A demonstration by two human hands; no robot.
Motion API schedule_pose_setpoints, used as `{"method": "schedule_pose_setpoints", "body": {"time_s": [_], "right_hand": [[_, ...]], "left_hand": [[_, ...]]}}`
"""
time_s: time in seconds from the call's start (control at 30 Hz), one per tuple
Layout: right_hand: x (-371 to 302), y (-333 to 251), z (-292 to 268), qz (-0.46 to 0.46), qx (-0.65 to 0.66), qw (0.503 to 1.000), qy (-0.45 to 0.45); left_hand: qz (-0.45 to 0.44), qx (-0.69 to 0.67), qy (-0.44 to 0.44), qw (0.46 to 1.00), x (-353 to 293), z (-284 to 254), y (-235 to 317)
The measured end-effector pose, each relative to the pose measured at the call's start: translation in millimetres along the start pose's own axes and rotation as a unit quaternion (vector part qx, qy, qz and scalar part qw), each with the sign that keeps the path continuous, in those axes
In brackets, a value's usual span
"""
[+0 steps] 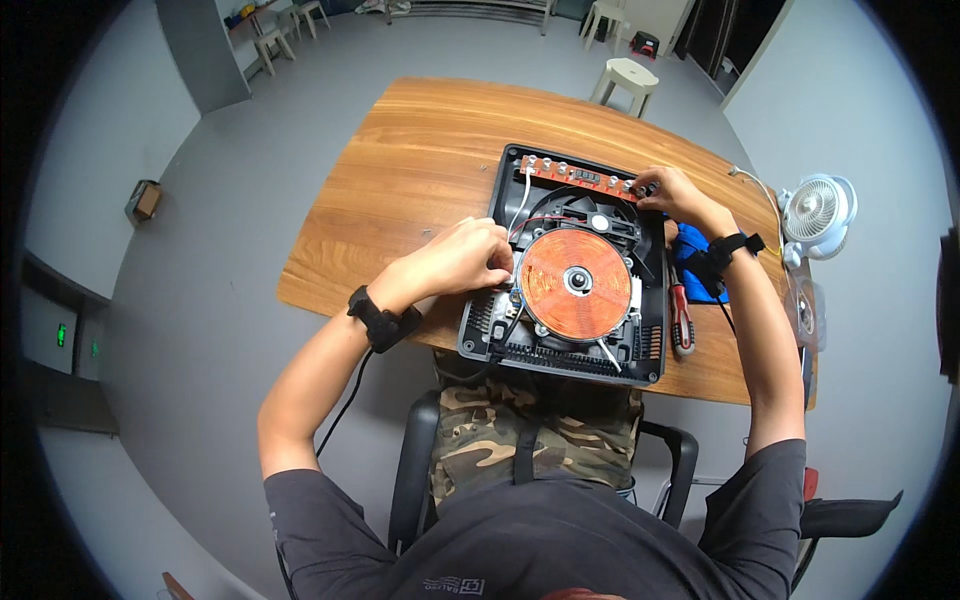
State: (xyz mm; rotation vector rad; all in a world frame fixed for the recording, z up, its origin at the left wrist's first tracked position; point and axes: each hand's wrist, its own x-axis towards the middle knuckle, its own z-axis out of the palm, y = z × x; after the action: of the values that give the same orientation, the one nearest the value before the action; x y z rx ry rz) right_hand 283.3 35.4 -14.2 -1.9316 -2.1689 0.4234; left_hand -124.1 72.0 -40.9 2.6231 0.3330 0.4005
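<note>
An opened induction cooker lies on the table in front of me, its black plastic housing point(655, 345) holding a round copper coil point(550, 290). Behind the coil sits a black fan point(625, 232). A narrow orange control board point(572, 174) with several buttons and a small display runs along the far edge. My right hand point(680, 197) has its fingers closed at the board's right end. My left hand point(465, 262) is at the housing's left side, beside the coil, with fingertips pinched together; whatever is between them is hidden. A white cable point(523, 200) runs down from the board.
Right of the housing lie a red and grey screwdriver point(682, 325) and a blue cloth-like item point(692, 250). A small white fan point(820, 215) stands at the table's right edge. Small loose bits lie on the wooden table point(370, 200). A white stool point(628, 78) stands beyond it.
</note>
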Motion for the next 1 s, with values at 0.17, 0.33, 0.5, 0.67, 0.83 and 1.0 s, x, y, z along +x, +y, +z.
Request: {"method": "schedule_pose_setpoints", "body": {"time_s": [0.17, 0.33, 0.5, 0.67, 0.83, 1.0], "right_hand": [[-6.5, 4.6, 0.0, 0.007, 0.008, 1.0, -0.003], [-0.5, -0.7, -4.0, 0.027, 0.028, 0.999, -0.011], [-3.4, -11.5, -4.5, 0.035, 0.023, 0.999, -0.023], [-3.4, -8.7, -6.2, 0.031, 0.0, 0.999, -0.034], [1.9, -0.6, -3.9, 0.009, 0.006, 0.999, -0.036], [-1.4, -6.3, -4.4, 0.031, 0.006, 0.999, -0.038]], "left_hand": [[-0.02, -0.036, -0.013, 0.999, 3.4, 1.4, -0.7], [-0.036, -0.027, -0.026, 0.999, -1.1, 9.3, -5.3], [-0.046, -0.014, -0.034, 0.998, 1.4, 5.9, -0.6], [-0.054, -0.017, -0.043, 0.997, 5.9, 4.5, 1.6], [-0.057, -0.004, -0.053, 0.997, 9.7, 8.3, -0.6], [-0.066, -0.016, -0.054, 0.996, 11.5, 9.7, -2.3]]}}
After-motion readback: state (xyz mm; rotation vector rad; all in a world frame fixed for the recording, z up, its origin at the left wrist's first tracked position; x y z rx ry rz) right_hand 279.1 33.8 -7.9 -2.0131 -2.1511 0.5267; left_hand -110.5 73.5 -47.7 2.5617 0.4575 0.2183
